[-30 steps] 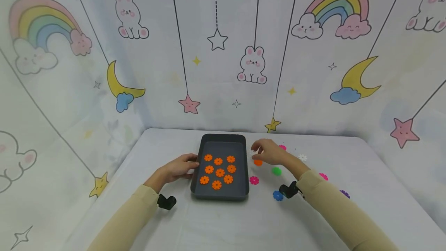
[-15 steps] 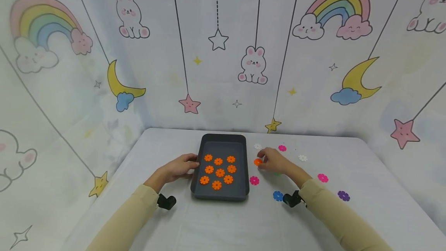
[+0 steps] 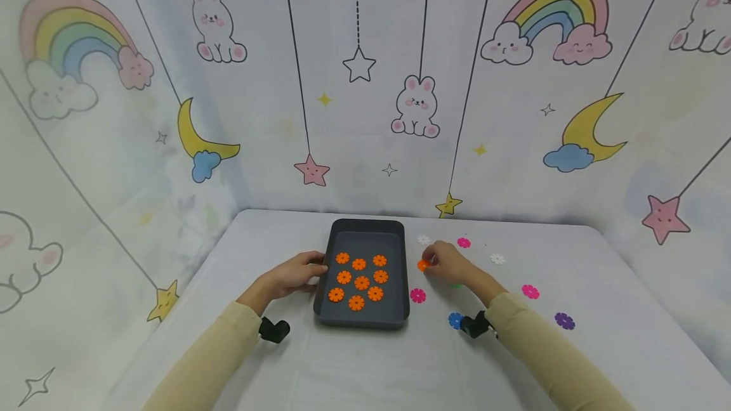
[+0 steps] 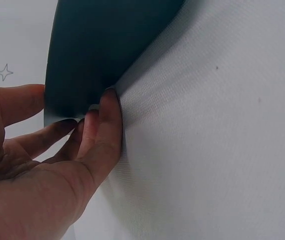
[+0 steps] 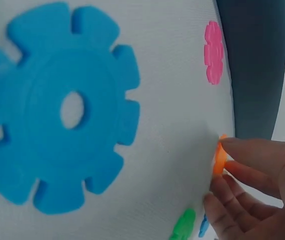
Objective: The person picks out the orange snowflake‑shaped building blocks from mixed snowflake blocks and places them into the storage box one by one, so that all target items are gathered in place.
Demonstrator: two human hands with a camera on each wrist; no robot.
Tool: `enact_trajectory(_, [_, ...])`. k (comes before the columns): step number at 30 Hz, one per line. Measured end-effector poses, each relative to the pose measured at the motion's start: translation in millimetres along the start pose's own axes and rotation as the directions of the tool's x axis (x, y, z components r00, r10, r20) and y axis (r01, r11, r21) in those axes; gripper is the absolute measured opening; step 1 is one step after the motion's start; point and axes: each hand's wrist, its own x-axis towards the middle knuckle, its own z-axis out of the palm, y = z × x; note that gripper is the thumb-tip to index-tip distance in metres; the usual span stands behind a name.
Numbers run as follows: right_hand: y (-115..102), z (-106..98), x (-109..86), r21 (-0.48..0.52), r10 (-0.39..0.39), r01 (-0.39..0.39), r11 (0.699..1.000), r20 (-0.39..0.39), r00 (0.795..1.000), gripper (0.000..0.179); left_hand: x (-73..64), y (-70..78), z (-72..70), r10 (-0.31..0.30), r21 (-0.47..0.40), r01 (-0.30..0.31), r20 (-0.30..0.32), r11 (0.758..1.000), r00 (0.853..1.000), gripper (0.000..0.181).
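In the head view, a dark grey tray (image 3: 362, 319) carries several orange flower-shaped plastic discs (image 3: 362, 283). My left hand (image 3: 292, 271) holds the tray's left side. The left wrist view shows that thumb at the rim and the curled fingers against the outer wall of the tray (image 4: 97, 50). To the right of the tray, my right hand (image 3: 451, 263) pinches a loose orange disc (image 3: 422, 265). Seen from the right wrist, the thumb lies over the near face of this orange disc (image 5: 220, 157), which stands edge-on, partly covered by the fingers.
Pink discs (image 3: 418, 295), white discs (image 3: 497, 259), a blue disc (image 3: 455, 320) and a purple disc (image 3: 565, 321) lie scattered right of the tray. A green disc (image 5: 184, 225) is mostly hidden under the right hand in the head view. A patterned cloth hangs behind the table.
My right hand has come down and slightly right from beside the tray onto the loose orange disc and taken hold of it. The left hand and tray have stayed put.
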Motion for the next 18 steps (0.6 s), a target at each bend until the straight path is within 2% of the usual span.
enact_trajectory(7, [0.4,-1.7,1.0,-0.001,0.025,-0.025,1.000,0.007,1.000,0.021,0.9,-1.8,-0.2,0.002,-0.004,-0.002,0.000,1.000,1.000,0.052])
enact_trajectory(14, [-4.0,-5.1,-2.9,-0.010,0.007,-0.007,1.000,-0.054,0.999,0.009,-1.0,-0.9,0.3,-0.001,-0.005,0.001,0.001,1.000,1.000,0.054])
enact_trajectory(18, [-5.9,-11.0,-6.0,0.004,0.009,-0.009,1.000,-0.042,0.999,0.006,-0.9,0.8,0.4,-0.002,0.001,0.002,0.000,1.000,1.000,0.053])
